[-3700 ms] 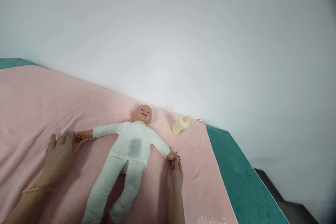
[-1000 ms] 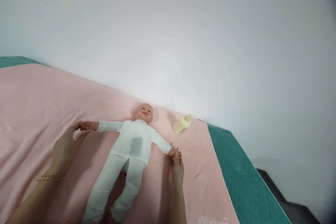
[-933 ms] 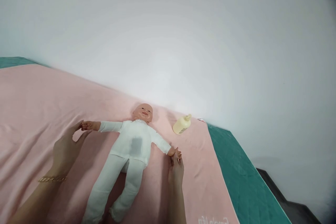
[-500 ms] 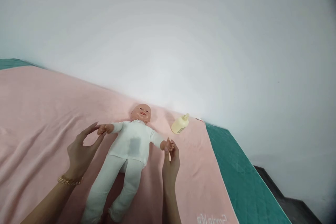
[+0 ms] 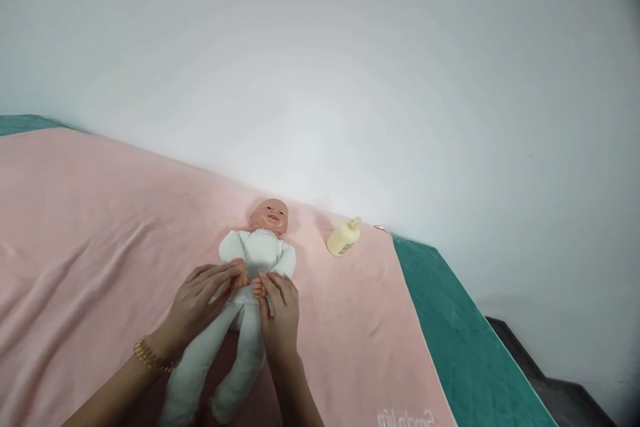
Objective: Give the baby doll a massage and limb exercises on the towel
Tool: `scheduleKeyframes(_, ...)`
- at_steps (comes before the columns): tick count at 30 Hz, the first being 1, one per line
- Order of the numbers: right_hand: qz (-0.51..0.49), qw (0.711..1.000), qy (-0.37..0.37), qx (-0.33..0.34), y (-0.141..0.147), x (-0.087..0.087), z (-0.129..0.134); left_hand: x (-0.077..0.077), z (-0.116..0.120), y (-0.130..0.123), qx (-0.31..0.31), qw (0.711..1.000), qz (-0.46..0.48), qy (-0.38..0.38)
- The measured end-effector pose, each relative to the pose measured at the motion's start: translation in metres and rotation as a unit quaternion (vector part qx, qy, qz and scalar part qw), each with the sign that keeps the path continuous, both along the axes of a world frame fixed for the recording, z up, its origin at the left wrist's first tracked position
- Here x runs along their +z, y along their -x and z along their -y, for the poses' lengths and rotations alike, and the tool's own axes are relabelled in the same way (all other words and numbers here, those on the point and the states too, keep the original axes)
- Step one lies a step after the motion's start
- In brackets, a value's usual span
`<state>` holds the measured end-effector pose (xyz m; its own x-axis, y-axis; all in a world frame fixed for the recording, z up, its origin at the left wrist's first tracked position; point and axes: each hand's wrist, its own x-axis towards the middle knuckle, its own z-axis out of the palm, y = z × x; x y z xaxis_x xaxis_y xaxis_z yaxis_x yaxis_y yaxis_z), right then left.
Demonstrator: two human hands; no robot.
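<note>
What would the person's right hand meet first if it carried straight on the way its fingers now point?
The right hand would first meet the doll's small hand, which it seems to pinch; next, probably, the doll's white top, though depth is hard to judge.

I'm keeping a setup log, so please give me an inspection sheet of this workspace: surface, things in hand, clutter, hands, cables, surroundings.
Surface: pink blanket, creased at the left, over a green cover.
Things in hand: doll in white clothes, lying face up, arms bent over its front.
Clutter: yellow pump bottle on the blanket, right of the doll's head in the picture.
Hands: left hand and right hand each on one of the doll's hands; bracelet on the left wrist.
Cables: nothing seen.
Surroundings: pale wall behind; dark object at lower right, too unclear to name.
</note>
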<state>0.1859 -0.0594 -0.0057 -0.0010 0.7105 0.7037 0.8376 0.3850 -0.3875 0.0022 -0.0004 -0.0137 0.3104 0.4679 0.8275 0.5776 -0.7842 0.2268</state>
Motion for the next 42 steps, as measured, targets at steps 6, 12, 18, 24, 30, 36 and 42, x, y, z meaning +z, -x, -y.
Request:
scheduleKeyframes(6, 0.030, 1.000, -0.003, 0.007, 0.004, -0.001, -0.002, 0.001, -0.009, 0.001, -0.066, 0.997, -0.033, 0.014)
scheduleKeyframes(12, 0.015, 1.000, 0.018, 0.013, 0.003, -0.005, -0.003, 0.001, -0.009, 0.003, -0.068, 0.997, -0.019, 0.011)
scheduleKeyframes(18, -0.190, 0.978, 0.087, -0.028, -0.017, 0.000, 0.004, 0.006, -0.007, 0.024, 0.048, 0.993, 0.084, 0.068)
scheduleKeyframes(24, -0.457, 0.871, 0.111, -0.144, -0.049, 0.013, 0.005, 0.002, -0.016, 0.054, 0.248, 0.923, 0.178, 0.235)
scheduleKeyframes(30, -0.609, 0.766, 0.097, -0.182, -0.086, -0.014, 0.005, 0.001, -0.030, 0.076, 0.276, 0.844, 0.218, 0.405)
scheduleKeyframes(36, -0.672, 0.722, 0.094, -0.137, -0.110, -0.051, 0.004, 0.016, -0.024, 0.076, 0.195, 0.806, 0.278, 0.485)
scheduleKeyframes(42, -0.699, 0.700, 0.092, -0.115, -0.105, -0.044, 0.004, 0.012, -0.022, 0.071, 0.232, 0.790, 0.347, 0.448)
